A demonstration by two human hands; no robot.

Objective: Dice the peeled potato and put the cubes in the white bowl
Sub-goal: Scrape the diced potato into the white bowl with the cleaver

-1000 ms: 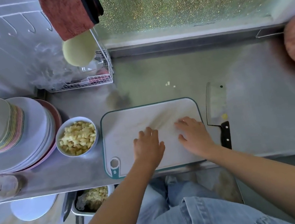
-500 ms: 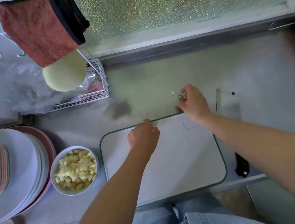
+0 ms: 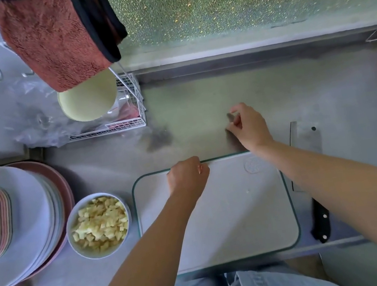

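Evidently the dicing was done: the potato cubes (image 3: 99, 225) filled the white bowl (image 3: 69, 234) just left of the nearly bare cutting board (image 3: 232, 215), and the cleaver (image 3: 306, 145) lay on the worktop (image 3: 199, 96). Beyond the board, the fingers of the right hand (image 3: 249, 125) pinched a small blurred scrap (image 3: 230, 116), probably a stray to collect. The fingers of the left hand (image 3: 188, 176) curled at the board's far edge, whether around anything I could not tell.

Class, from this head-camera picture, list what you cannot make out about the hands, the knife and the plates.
Head view, all four:
Right hand: whether its fingertips pinch anything over the counter is lost to blur.
Left hand: curled at the board's far edge; its own fingers hide any contents.
Knife: the right forearm covers its middle.
Plates: cut off by the left edge.
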